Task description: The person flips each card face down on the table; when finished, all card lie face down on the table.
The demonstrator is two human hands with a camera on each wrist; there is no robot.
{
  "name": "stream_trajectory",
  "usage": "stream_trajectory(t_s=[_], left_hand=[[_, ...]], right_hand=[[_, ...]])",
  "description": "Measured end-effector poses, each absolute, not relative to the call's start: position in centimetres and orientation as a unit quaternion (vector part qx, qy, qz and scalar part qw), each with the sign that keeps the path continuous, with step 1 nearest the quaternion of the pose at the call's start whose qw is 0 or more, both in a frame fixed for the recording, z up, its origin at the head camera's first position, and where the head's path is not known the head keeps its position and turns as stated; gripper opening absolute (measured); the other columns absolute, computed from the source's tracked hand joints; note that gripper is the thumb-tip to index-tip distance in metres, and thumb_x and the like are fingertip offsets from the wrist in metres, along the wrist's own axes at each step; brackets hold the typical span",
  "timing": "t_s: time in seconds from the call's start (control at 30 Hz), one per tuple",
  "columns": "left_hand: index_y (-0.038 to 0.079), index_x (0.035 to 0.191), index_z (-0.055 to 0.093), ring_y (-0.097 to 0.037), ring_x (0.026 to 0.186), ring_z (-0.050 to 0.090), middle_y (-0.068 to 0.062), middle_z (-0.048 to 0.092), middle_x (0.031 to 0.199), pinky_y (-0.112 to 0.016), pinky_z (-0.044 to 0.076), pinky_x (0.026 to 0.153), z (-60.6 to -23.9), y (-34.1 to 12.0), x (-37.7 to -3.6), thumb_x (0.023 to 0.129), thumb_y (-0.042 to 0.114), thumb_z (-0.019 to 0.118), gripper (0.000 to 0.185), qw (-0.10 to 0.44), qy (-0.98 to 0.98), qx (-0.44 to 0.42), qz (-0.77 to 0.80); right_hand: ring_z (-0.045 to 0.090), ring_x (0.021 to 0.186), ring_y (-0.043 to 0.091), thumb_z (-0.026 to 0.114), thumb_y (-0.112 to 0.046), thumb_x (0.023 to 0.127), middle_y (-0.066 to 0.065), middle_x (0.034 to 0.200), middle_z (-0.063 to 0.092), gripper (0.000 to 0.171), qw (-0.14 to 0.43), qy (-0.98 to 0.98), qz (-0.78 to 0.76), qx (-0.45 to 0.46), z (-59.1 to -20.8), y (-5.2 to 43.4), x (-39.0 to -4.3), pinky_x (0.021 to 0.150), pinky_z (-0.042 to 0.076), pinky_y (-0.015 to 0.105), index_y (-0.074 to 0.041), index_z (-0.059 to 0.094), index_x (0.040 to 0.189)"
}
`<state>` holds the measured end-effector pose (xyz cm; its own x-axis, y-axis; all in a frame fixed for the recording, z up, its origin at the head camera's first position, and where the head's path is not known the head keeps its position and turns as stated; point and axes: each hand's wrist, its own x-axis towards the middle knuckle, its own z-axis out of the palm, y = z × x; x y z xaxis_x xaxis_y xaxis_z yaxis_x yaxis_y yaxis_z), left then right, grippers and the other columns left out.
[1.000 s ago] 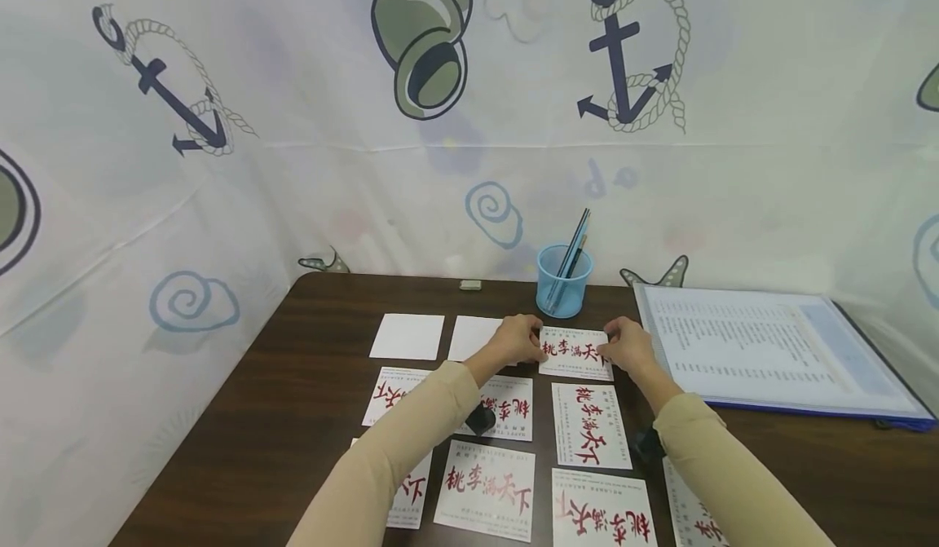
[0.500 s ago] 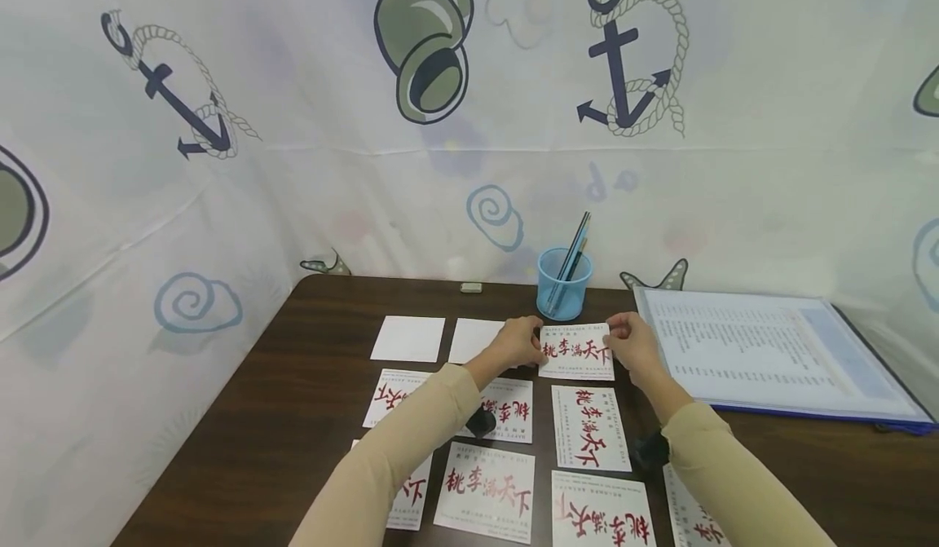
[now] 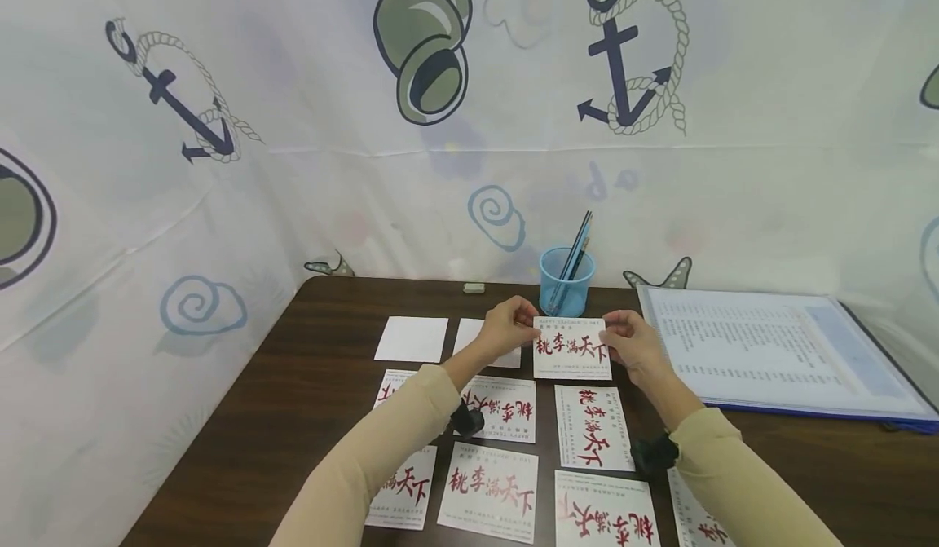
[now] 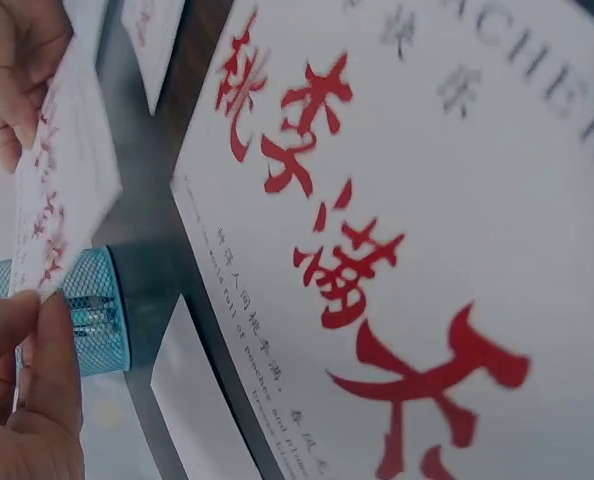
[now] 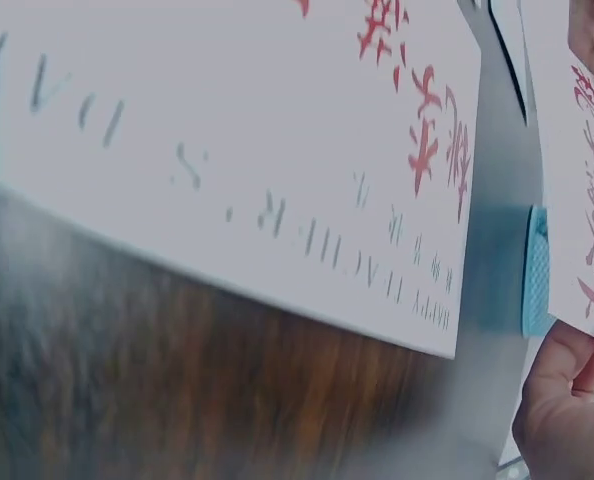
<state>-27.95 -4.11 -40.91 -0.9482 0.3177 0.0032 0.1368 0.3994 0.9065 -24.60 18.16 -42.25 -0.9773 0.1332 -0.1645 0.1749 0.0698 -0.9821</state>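
Note:
A white card with red Chinese characters (image 3: 572,350) is held up off the table between both hands, its print facing the head camera. My left hand (image 3: 508,327) pinches the card's left edge between thumb and fingers. At the right edge, my right hand (image 3: 635,346) pinches it the same way. In the left wrist view the raised card (image 4: 77,170) is seen at a slant, with the left-hand thumb and fingers at its lower end. The right wrist view shows the card (image 5: 577,190) at the far right, gripped at its bottom by the right hand (image 5: 567,400).
Several similar printed cards (image 3: 487,490) lie in rows on the dark wooden table (image 3: 242,416). Two blank white cards (image 3: 411,338) lie at the back left. Behind the held card stands a blue mesh pen cup (image 3: 565,286). A document folder (image 3: 778,351) lies at right.
Both hands have lifted the card from the table's back row and tilted it up. It has shifted slightly left. The left hand has risen, showing more of the blank card below.

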Motion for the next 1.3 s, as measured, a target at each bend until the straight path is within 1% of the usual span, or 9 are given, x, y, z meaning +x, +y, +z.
stream_trajectory(t_s=[0.17,0.33,0.43,0.53,0.67,0.83,1.07,1.17,1.3], left_hand=[[0.000,0.106,0.055,-0.013,0.073,0.058,-0.003,0.051,0.083,-0.027,0.056,0.071,-40.3,-5.3,-27.7,0.086,-0.002,0.063,0.022,0.158,0.770,0.089,0.612],[-0.003,0.108,0.054,-0.013,0.072,0.058,-0.003,0.050,0.084,-0.026,0.056,0.069,-39.3,-6.6,-27.5,0.085,-0.005,0.062,0.024,0.180,0.758,0.056,0.624],[-0.003,0.108,0.054,-0.013,0.071,0.058,-0.004,0.050,0.085,-0.025,0.056,0.068,-39.0,-7.1,-27.4,0.084,-0.006,0.061,0.025,0.178,0.758,0.043,0.626],[-0.003,0.106,0.053,-0.014,0.071,0.058,-0.005,0.051,0.086,-0.026,0.056,0.068,-38.9,-7.4,-27.3,0.083,-0.007,0.061,0.025,0.171,0.759,0.040,0.627],[-0.003,0.102,0.053,-0.015,0.073,0.058,-0.005,0.051,0.087,-0.028,0.056,0.069,-38.6,-7.2,-27.0,0.082,-0.007,0.060,0.022,0.156,0.759,0.046,0.630],[-0.002,0.100,0.051,-0.015,0.074,0.059,-0.006,0.053,0.089,-0.031,0.057,0.070,-37.8,-6.9,-26.5,0.083,-0.005,0.058,0.019,0.139,0.758,0.060,0.634],[-0.003,0.103,0.050,-0.018,0.081,0.060,-0.007,0.053,0.093,-0.034,0.056,0.074,-36.4,-6.4,-25.4,0.086,-0.001,0.057,0.018,0.120,0.741,0.085,0.656],[-0.003,0.107,0.052,-0.023,0.089,0.062,-0.008,0.056,0.097,-0.034,0.056,0.077,-36.1,-6.3,-24.9,0.088,0.005,0.060,0.022,0.107,0.730,0.098,0.668],[-0.002,0.113,0.055,-0.021,0.093,0.064,-0.011,0.061,0.103,-0.032,0.055,0.078,-36.3,-6.6,-24.6,0.089,0.012,0.063,0.029,0.078,0.727,0.087,0.677]], right_hand=[[0.054,0.068,0.004,0.057,0.003,0.088,-0.006,0.079,0.053,0.035,0.021,0.720,-0.685,0.104,-41.8,17.3,-24.1,0.062,0.048,0.018,0.003,0.045,0.120],[0.052,0.073,0.008,0.062,-0.004,0.088,0.003,0.084,0.056,0.026,-0.062,0.792,-0.602,0.078,-41.3,15.1,-23.0,0.063,0.046,0.017,0.002,0.054,0.112],[0.051,0.075,0.013,0.066,-0.008,0.086,0.009,0.086,0.058,0.020,-0.089,0.836,-0.541,0.033,-40.8,12.8,-22.2,0.061,0.043,0.018,-0.001,0.060,0.104],[0.051,0.073,0.015,0.070,-0.011,0.084,0.008,0.082,0.058,0.019,-0.074,0.854,-0.515,-0.027,-40.3,10.7,-21.4,0.059,0.042,0.019,-0.002,0.061,0.098],[0.050,0.068,0.014,0.075,-0.012,0.079,0.005,0.076,0.056,0.023,-0.069,0.863,-0.493,-0.085,-39.7,8.7,-20.5,0.056,0.043,0.020,-0.003,0.059,0.094],[0.050,0.065,0.012,0.077,-0.007,0.075,0.004,0.074,0.055,0.024,-0.096,0.874,-0.460,-0.120,-39.0,7.9,-19.7,0.056,0.044,0.019,-0.003,0.059,0.091],[0.053,0.067,0.013,0.070,0.003,0.078,0.004,0.076,0.058,0.017,-0.155,0.884,-0.414,-0.149,-37.6,8.2,-18.8,0.060,0.048,0.022,-0.003,0.062,0.092],[0.053,0.068,0.014,0.069,0.005,0.078,0.005,0.077,0.058,0.018,-0.191,0.881,-0.403,-0.158,-37.0,8.8,-18.5,0.060,0.049,0.025,-0.001,0.063,0.094],[0.054,0.067,0.014,0.069,0.008,0.077,0.006,0.077,0.058,0.019,-0.245,0.869,-0.399,-0.157,-36.8,9.9,-18.7,0.059,0.048,0.023,0.001,0.064,0.095]])
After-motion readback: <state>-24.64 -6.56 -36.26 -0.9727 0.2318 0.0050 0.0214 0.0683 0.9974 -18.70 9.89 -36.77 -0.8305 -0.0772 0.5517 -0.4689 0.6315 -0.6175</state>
